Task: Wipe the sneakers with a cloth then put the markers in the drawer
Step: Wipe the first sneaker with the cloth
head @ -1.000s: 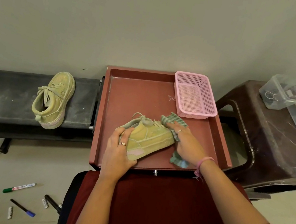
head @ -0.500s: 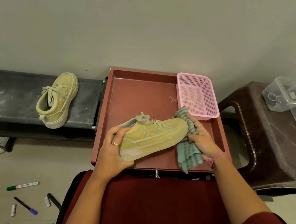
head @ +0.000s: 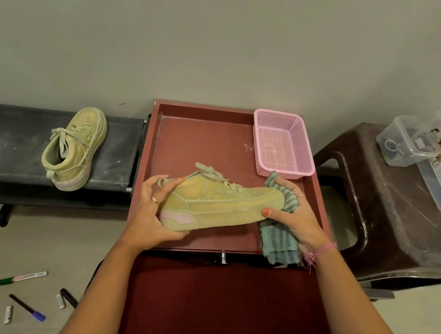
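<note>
Here we see, nearest to us on the floor at the lower left, the markers scattered: a green-capped marker [head: 22, 277], a blue-capped marker [head: 28, 308], a black one [head: 69, 298] and a few loose caps.

Further on, the drawer [head: 185, 144] stands pulled open, and both hands work above its front half. The left hand [head: 152, 215] grips the heel of the sneaker [head: 219, 205], its fingers curled over the collar and its thumb under the sole. The sneaker lies on its side, toe pointing toward the drawer's right edge. The right hand [head: 296, 218] holds the cloth [head: 278, 241], a green striped one, wrapped round the toe; its thumb presses on the sole edge and its fingers curl behind the toe. The loose end of the cloth hangs over the drawer's front right corner.

In the drawer's far right corner sits a pink basket [head: 283, 145], just beyond the cloth.

To the left, the second sneaker [head: 75, 148] rests on a dark bench [head: 1, 138], near its right end. To the right, clear plastic boxes [head: 428, 159] sit on a brown stool [head: 395, 223].
</note>
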A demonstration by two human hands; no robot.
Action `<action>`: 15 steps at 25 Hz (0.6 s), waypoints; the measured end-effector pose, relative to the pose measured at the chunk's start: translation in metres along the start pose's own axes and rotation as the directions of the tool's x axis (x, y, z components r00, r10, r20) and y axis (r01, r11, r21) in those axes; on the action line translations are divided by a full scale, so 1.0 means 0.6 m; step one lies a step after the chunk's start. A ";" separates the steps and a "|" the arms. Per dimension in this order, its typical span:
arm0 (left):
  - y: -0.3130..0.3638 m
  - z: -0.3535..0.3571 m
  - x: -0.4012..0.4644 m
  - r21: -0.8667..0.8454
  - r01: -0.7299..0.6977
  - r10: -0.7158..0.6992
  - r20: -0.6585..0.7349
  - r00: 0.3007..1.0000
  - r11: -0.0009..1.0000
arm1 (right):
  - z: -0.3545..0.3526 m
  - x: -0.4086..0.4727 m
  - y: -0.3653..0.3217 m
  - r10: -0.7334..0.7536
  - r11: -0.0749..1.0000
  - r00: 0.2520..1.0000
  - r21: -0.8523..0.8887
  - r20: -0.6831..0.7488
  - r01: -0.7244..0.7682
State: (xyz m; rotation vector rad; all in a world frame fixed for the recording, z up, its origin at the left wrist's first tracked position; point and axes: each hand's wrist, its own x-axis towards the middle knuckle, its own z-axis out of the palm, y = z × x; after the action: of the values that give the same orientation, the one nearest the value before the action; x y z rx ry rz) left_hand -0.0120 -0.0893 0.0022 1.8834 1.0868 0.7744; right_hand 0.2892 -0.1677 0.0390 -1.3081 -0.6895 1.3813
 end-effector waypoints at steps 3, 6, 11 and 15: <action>0.008 -0.013 0.030 -0.032 -0.041 0.044 0.083 0.996 0.999 | -0.001 -0.016 0.005 0.016 0.999 0.998 0.043 -0.065 -0.014; 0.031 -0.026 0.056 -0.046 -0.101 0.108 0.174 0.979 0.994 | 0.007 -0.032 0.008 0.077 0.987 0.987 0.150 -0.141 -0.055; 0.054 -0.040 0.080 -0.405 0.073 -0.001 0.175 0.985 0.911 | 0.039 -0.051 0.007 0.071 0.973 0.972 0.230 -0.223 -0.018; 0.055 0.021 0.065 -0.837 0.200 -0.368 -0.002 0.930 0.510 | 0.091 -0.069 -0.004 0.002 0.942 0.926 0.311 -0.377 0.125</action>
State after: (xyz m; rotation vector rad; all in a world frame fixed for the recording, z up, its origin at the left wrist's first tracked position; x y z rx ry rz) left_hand 0.0286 -0.0691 0.0291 0.7929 0.8607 1.0357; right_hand 0.2318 -0.1921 0.0674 -1.2171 -0.2238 1.0953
